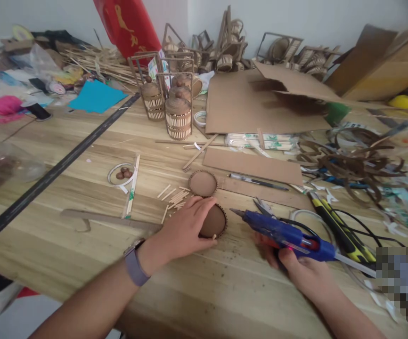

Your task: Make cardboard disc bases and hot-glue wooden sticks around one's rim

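Note:
My left hand (177, 228) is curled around the left side of a round, shallow cardboard piece (214, 221) with a toothed rim. My fingertips are at its far edge and my thumb at its near edge. A small stick end shows beside the thumb; whether it is pinched is unclear. My right hand (299, 268) is wrapped around the handle of a blue hot glue gun (281, 230), its nozzle pointing left, apart from the cardboard. A second round cardboard piece (203, 183) lies just beyond. Short wooden sticks (178, 197) are scattered left of it.
Finished small lidded baskets (178, 117) stand at the back. A tape ring (110, 175) encircles several brown beads (124, 173). A yellow-black cutter (341, 226), cables and a pile of brown strips (352, 160) lie right. Cardboard sheets (232, 108) cover the table's back.

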Demonstrator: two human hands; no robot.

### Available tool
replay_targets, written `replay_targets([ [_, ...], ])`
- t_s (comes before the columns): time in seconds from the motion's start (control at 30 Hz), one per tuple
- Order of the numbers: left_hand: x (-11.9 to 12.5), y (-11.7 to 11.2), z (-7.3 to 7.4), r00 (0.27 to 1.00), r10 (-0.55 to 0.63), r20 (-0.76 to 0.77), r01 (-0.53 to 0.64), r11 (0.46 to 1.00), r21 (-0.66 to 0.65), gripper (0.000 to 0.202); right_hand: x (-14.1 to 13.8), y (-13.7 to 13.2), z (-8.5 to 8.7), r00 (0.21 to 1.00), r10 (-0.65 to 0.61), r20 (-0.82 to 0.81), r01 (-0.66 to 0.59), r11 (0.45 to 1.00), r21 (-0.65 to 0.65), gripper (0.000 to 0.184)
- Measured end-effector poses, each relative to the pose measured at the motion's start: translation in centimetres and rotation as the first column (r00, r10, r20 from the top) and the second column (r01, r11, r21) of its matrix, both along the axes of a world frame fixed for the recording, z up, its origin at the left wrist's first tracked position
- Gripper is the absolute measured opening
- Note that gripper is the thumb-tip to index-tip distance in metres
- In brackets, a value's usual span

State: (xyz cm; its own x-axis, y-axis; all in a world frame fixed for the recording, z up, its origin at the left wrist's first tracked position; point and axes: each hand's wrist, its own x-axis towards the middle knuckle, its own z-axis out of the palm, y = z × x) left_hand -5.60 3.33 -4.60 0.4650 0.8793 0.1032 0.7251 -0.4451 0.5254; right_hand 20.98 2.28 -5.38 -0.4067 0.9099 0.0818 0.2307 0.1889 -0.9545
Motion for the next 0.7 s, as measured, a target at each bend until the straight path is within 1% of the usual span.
replay_targets([
  [0.1, -0.3, 0.2, -0.2, 1.000, -0.017, -0.003, 0.017, 1.000, -0.003, 0.087, -0.3, -0.2, 0.0, 0.992, -0.100, 0.080, 0.098, 0.995, 0.029, 0.050],
  [0.17, -0.3, 0.2, -0.2, 1.000, -0.015, -0.002, 0.015, 1.000, -0.001, 0.089, -0.4, -0.2, 0.2, 0.980, -0.141, 0.142, 0.134, 0.989, 0.058, 0.046],
  [0.27, -0.4, 0.3, -0.1, 1.000, -0.011, -0.022, 0.011, 1.000, -0.008, 0.089, -0.5, 0.0, 0.8, 0.971, -0.116, 0.210, 0.102, 0.992, 0.076, 0.038],
  [0.33, -0.4, 0.3, -0.1, 0.999, -0.007, -0.035, 0.007, 1.000, -0.012, 0.090, -0.5, 0.3, 1.1, 0.968, -0.108, 0.227, 0.104, 0.994, 0.029, 0.039],
  [0.47, -0.4, 0.2, -0.1, 1.000, -0.002, -0.030, 0.002, 1.000, 0.002, 0.090, -0.7, 0.3, 1.3, 0.955, -0.139, 0.262, 0.167, 0.982, -0.087, 0.046],
  [0.53, -0.4, 0.1, -0.1, 1.000, -0.002, -0.028, 0.002, 1.000, 0.011, 0.088, -1.0, -0.1, 1.6, 0.946, -0.176, 0.271, 0.214, 0.970, -0.117, 0.047],
  [0.63, -0.3, 0.2, 0.0, 0.999, -0.012, -0.036, 0.012, 1.000, 0.013, 0.087, -1.6, -1.0, 2.2, 0.948, -0.243, 0.205, 0.279, 0.945, -0.172, 0.048],
  [0.7, -0.1, 0.3, 0.1, 0.998, -0.027, -0.051, 0.028, 1.000, 0.011, 0.087, -1.8, -1.5, 2.7, 0.957, -0.236, 0.170, 0.269, 0.939, -0.214, 0.048],
])
